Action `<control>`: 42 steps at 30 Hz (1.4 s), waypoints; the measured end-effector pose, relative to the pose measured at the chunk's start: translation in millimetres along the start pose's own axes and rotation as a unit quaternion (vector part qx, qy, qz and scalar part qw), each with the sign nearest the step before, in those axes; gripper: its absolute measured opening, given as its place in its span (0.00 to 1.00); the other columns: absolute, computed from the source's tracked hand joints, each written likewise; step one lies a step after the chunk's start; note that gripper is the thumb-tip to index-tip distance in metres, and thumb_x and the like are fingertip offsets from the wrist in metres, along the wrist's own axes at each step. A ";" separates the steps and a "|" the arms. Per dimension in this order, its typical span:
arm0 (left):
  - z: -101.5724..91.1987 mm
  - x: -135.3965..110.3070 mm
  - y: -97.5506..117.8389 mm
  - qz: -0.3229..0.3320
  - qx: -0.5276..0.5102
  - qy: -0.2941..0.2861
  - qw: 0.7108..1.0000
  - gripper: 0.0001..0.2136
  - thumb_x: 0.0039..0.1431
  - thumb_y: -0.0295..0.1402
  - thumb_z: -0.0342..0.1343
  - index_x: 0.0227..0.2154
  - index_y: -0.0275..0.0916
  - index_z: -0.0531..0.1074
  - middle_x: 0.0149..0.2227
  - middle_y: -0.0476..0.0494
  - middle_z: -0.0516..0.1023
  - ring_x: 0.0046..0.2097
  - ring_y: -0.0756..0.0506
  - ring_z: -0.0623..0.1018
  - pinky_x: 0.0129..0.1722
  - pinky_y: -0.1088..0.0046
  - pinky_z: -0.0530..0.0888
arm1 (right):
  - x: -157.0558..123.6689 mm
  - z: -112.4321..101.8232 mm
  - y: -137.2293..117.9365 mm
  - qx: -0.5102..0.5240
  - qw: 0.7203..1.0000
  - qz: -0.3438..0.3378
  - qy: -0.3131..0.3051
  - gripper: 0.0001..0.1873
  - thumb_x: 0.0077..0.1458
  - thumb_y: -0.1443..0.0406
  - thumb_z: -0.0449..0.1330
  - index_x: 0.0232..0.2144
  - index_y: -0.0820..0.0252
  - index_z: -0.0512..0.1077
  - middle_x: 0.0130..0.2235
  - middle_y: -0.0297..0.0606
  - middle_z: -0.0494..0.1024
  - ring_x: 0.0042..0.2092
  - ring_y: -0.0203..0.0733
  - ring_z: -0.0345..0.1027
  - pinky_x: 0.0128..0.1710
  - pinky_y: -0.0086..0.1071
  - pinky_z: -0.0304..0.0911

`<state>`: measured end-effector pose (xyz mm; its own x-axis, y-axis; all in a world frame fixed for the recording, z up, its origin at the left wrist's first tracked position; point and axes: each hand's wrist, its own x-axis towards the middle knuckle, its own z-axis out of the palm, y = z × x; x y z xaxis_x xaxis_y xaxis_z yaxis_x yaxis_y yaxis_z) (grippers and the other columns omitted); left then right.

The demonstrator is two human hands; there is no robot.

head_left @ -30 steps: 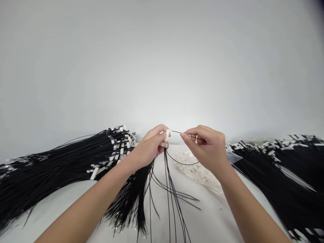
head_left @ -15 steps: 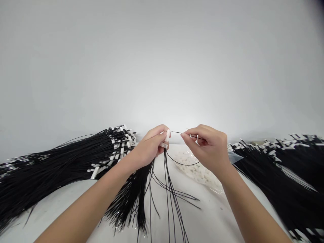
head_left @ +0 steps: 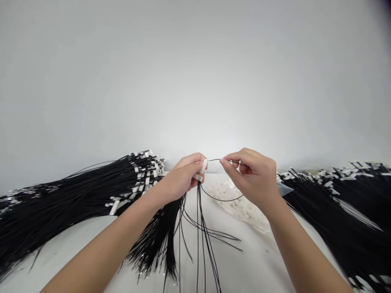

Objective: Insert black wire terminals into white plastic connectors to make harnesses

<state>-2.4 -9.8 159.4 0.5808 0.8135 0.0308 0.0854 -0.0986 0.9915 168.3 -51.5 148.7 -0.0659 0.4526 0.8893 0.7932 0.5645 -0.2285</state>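
Note:
My left hand [head_left: 187, 173] is closed around a small white plastic connector [head_left: 204, 166], which sticks out past the thumb. A second white connector piece [head_left: 198, 177] shows just below it, with several black wires hanging beneath. Between thumb and fingertips my right hand [head_left: 252, 171] pinches one thin black wire [head_left: 215, 159]. The wire's bare-looking tip points left at the upper connector; whether it touches cannot be made out. Another stretch of black wire [head_left: 224, 200] loops from under the left hand towards the right hand.
Under my left wrist lies a bundle of loose black wires [head_left: 159, 240] on the white table [head_left: 244, 264]. A clear bag of small white connectors [head_left: 241, 203] lies behind. Large bundles of black wires with white connectors stand left [head_left: 91, 191] and right [head_left: 324, 211]. A pale wall [head_left: 195, 81] rises behind.
Both hands have shifted very slightly, the right one a little up and to the right. The wire between them now bows slightly upward. The hanging wires have swung a little left.

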 end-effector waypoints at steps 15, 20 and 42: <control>-2.0 0.7 -7.2 0.025 0.017 -0.022 0.999 0.06 0.54 0.35 0.45 0.25 0.39 0.58 0.22 0.51 0.62 0.19 0.56 0.56 0.17 0.78 0.49 | -2.8 1.9 3.3 -0.004 0.996 -0.058 -0.060 0.04 0.51 0.67 0.54 0.27 0.57 0.69 0.24 0.31 0.68 0.25 0.29 0.59 0.23 0.25 0.52; -1.1 0.8 -9.0 0.035 0.022 -0.029 0.999 0.07 0.55 0.35 0.45 0.25 0.39 0.58 0.22 0.52 0.62 0.20 0.56 0.56 0.17 0.79 0.50 | -3.2 2.7 2.1 -0.001 0.996 -0.040 -0.079 0.04 0.51 0.68 0.54 0.26 0.58 0.69 0.24 0.30 0.67 0.25 0.28 0.57 0.23 0.25 0.51; -4.2 6.9 -16.4 0.016 -0.006 0.081 0.997 0.09 0.57 0.41 0.44 0.28 0.41 0.57 0.17 0.55 0.55 0.17 0.56 0.53 0.15 0.81 0.51 | -7.8 -0.2 -22.6 0.024 0.957 0.107 -0.268 0.09 0.54 0.62 0.52 0.24 0.56 0.68 0.26 0.29 0.71 0.23 0.29 0.57 0.23 0.26 0.52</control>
<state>-3.2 -0.2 143.9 0.4453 0.8917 0.0813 0.0593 -0.1199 0.9910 151.0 -67.9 146.9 -0.2152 0.8434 0.4924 0.7953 0.4439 -0.4128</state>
